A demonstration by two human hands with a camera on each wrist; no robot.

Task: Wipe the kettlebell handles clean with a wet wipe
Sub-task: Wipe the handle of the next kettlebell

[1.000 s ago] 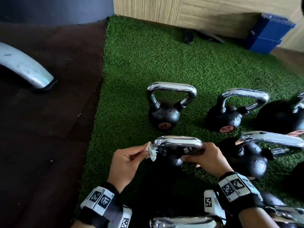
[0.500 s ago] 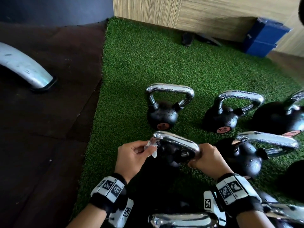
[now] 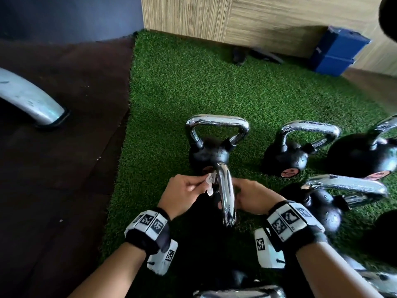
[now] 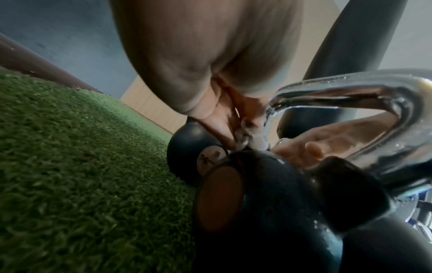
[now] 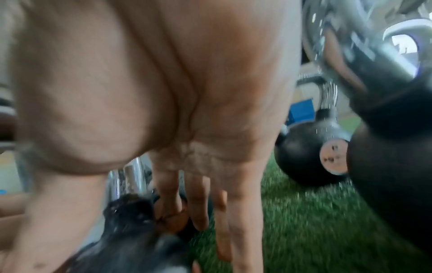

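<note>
I hold a small black kettlebell over the green turf, its chrome handle [image 3: 226, 196] turned end-on toward me. My left hand [image 3: 184, 190] pinches a crumpled white wet wipe [image 3: 209, 182] against the far left side of that handle. In the left wrist view the wet wipe [image 4: 247, 142] sits where the handle's [image 4: 350, 92] leg meets the black body [image 4: 268, 203]. My right hand [image 3: 253, 196] grips the kettlebell from the right. Its fingers [image 5: 198, 203] reach down along the black body [image 5: 131, 221].
Several other chrome-handled kettlebells stand on the turf: one just behind [image 3: 214, 155], more to the right [image 3: 287, 160] [image 3: 322, 203], and one handle at my knees [image 3: 238, 292]. A grey machine leg [image 3: 30, 100] rests on the dark floor at left. Blue boxes [image 3: 337, 52] sit by the wooden wall.
The kettlebell has been rotated: its handle lay crosswise and now points toward me. Both hands have come closer together, the left still holding the wipe on the handle.
</note>
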